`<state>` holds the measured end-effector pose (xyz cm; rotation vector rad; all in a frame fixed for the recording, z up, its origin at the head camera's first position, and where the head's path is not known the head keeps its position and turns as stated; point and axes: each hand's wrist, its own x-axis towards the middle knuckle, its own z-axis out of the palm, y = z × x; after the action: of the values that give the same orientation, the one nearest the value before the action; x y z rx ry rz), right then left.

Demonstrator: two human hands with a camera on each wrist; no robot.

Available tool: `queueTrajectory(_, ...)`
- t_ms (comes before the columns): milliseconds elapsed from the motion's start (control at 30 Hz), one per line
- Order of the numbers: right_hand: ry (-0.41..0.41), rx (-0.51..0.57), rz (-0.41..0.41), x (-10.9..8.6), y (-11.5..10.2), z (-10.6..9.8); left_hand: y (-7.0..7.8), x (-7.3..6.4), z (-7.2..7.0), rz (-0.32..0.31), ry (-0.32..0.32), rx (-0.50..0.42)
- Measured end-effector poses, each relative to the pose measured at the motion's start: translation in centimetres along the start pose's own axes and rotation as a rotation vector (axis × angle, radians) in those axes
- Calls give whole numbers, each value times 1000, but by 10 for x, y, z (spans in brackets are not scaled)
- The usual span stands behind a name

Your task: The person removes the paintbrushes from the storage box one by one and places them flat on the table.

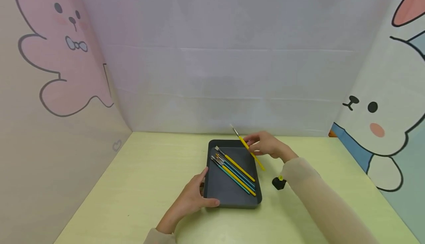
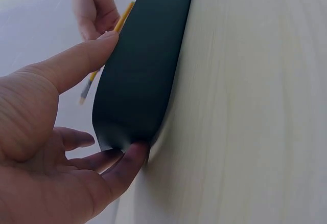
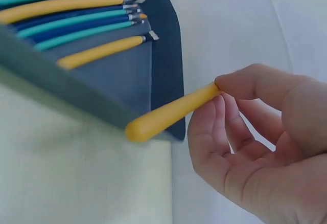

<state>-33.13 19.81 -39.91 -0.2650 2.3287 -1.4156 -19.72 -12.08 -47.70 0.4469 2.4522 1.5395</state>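
A dark grey rectangular tray [image 1: 229, 201] lies on the table, with several yellow, teal and dark blue paintbrushes [image 1: 238, 168] slanting side by side inside it. My left hand [image 1: 194, 194] grips the tray at its near left corner, thumb along the near edge and fingers on the left side. In the left wrist view, fingertips [image 2: 135, 155] curl against the tray's dark outer wall. Over the tray's far right edge, my right hand [image 1: 269, 145] pinches a yellow paintbrush [image 1: 257, 159] between thumb and fingers. Its pale bristles point up and away, the rounded handle end toward me.
A small black object [image 1: 278, 183] with a yellow-green bit sits right of the tray, near my right sleeve [image 1: 308, 185]. A white cloth wall [image 1: 232, 70] stands behind the table [image 1: 149, 177]. Cartoon-printed panels flank both sides.
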Motion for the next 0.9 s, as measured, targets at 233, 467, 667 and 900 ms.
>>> queueTrajectory(233,59,68,16,-23,27,-16,-5,4,0,-12,-2,14)
queueTrajectory(467,108,158,72,-46,48,-17,-7,4,0,-22,-2,26)
queueTrajectory(667,138,197,119,-61,57,-15,-5,4,0,-20,-3,27)
queueTrajectory(900,148,277,179,-68,66,-11,-7,5,-1,-5,-9,12)
